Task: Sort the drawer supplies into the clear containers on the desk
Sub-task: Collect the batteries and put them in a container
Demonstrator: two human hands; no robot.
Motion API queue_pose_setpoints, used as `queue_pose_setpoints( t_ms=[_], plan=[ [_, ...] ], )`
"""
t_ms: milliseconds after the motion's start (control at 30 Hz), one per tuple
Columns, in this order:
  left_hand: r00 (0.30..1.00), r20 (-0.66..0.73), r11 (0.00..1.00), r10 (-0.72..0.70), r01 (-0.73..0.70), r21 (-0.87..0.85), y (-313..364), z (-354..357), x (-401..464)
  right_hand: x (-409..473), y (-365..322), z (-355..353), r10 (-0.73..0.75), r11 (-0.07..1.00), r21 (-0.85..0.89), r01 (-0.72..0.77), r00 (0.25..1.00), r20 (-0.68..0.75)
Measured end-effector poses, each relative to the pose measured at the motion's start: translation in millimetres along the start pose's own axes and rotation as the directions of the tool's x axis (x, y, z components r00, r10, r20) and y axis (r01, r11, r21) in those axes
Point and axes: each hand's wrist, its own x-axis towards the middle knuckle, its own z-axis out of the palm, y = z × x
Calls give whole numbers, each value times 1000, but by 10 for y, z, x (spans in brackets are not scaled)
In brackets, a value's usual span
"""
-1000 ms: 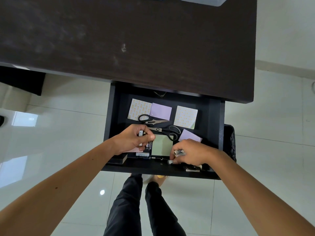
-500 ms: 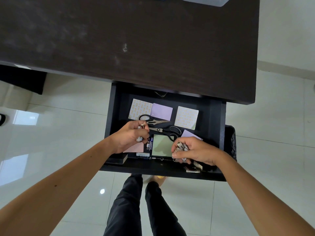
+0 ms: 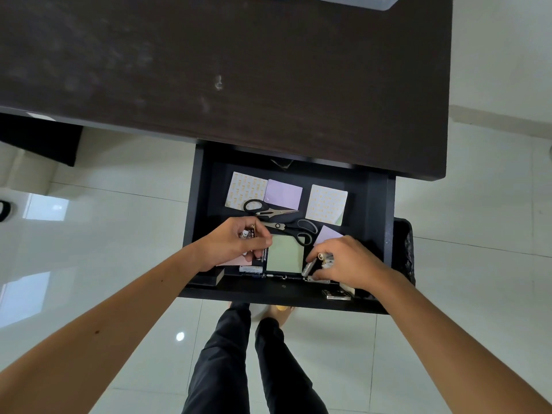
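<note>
A: What are the hands doing in the drawer [image 3: 379, 210]?

B: Both are reaching into its near end. The left hand [image 3: 236, 245] is curling its fingers shut around a couple of batteries [image 3: 248, 234], small cylinders poking out between thumb and forefinger. The right hand [image 3: 346, 261] is closing on a small bunch of metal pieces [image 3: 321, 259], silvery and short; I cannot tell exactly what they are.

A: How are those going to handle?

B: My guess is the batteries are feeling dense for their size, hard and smooth, so they are liable to roll or slip out of a loose fist. Pinching them across the middle, or cupping them in the palm, looks safest.

A: And the rest?

B: The sticky note pads are looking light and flat, best lifted by an edge. The scissors are stiff, and the looped handles are the place to grip, away from the blades.

A: Count for me.

B: I am counting two scissors [image 3: 294, 228], lying crossed in the middle. Six pads showing: two patterned, two purple, one green pad [image 3: 285, 253] between the hands, one pink partly under the left hand. One more battery [image 3: 250, 269] is lying loose at the near edge, and a metal hinge [image 3: 336, 294] is sitting at the near right rim.

A: The containers?

B: Two clear containers [image 3: 355, 0] are just peeking in at the far edge of the desk [image 3: 239, 70], well apart from the hands.
</note>
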Motion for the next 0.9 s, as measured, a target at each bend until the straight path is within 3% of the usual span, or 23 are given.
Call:
queue_pose_setpoints(
  t_ms=[100,400,500,700,833,900],
  plan=[
    [1000,-15,997,-1,2,74,-37,0,-9,17,4,46,-46,984,-173,47,999,10],
    [999,-21,994,-48,50,95,-130,25,-9,43,-5,33,-89,958,-270,96,995,38],
    [999,-21,991,-41,43,124,-139,21,-7,5,4,25,-85,983,-158,89,996,34],
    [998,-67,968,-10,26,250,-61,-2,2,-95,-14,-97,-2,974,228,-20,995,96],
    [990,-121,856,69,3,518,-59,-52,16,-89,-70,-199,-1,915,396,-74,982,187],
    [990,-116,822,86,-5,570,-83,-70,23,-58,-76,-217,9,901,424,-87,983,182]
  ],
)
